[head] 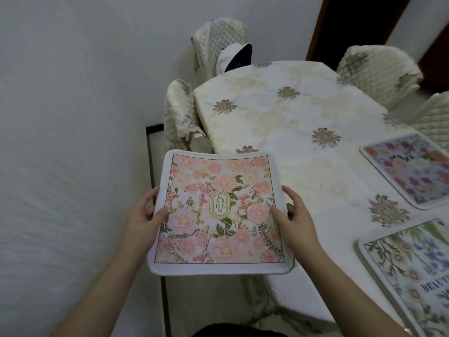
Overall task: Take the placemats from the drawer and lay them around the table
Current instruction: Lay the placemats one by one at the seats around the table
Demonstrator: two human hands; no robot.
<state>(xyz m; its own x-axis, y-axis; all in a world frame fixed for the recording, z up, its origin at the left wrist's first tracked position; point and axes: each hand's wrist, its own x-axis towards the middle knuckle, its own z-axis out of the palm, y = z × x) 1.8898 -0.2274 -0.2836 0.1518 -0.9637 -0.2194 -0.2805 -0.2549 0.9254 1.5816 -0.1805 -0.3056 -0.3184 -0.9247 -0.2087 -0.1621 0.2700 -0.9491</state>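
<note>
The person held a pink floral placemat flat between both hands, out over the near left corner of the table — most of the mat hung past the table's left edge, above the floor, with only its far right part over the cloth. The left hand gripped the mat's left edge, thumb lying on the printed face and the other fingers curled underneath; the right hand took the right edge the same way, thumb on top and fingers wrapped under the rim. An oval label reading GARDEN sat at the mat's centre. Two more mats already lay along the table's right edge: a bright flowered placemat farther off, and a green-and-blue placemat nearer, both partly cut off by the frame. The cream tablecloth carried embroidered flower motifs. Quilted chair covers crowded the table — one chair pushed tight against the left edge just beyond the held mat, another chair at the far corner with a white-and-dark cap resting on it, and two quilted chairs on the right side.
</note>
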